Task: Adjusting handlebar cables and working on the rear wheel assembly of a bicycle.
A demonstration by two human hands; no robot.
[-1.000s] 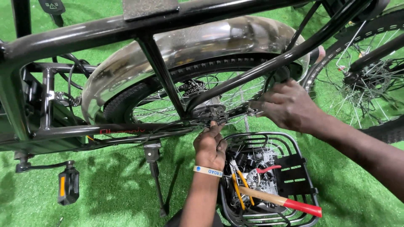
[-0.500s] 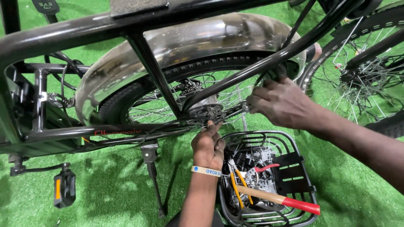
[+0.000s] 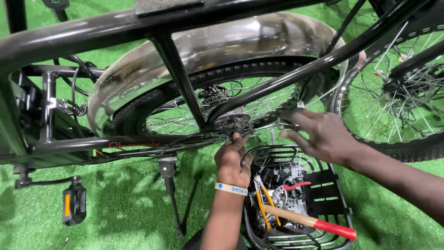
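A black bicycle stands on green turf, with its rear wheel (image 3: 259,76) under a shiny fender (image 3: 208,41). My left hand (image 3: 233,159), with a pale wristband, reaches up from below. Its fingertips are closed on the rear axle fitting (image 3: 237,124) at the frame's dropout. My right hand (image 3: 326,136) comes in from the right. Its thumb and fingers pinch a small metal tool (image 3: 287,125) just right of that fitting. What kind of tool it is I cannot tell.
A black wire basket (image 3: 296,149) sits on the turf under my hands, holding tools and a hammer (image 3: 314,223) with a wooden handle and red grip. The kickstand (image 3: 170,194) and a pedal (image 3: 74,203) are lower left. A second spoked wheel (image 3: 393,92) stands at right.
My right hand has come down off the slanted frame tube to the level of the axle, its fingers now more extended around the small metal tool. My left hand stays at the axle fitting.
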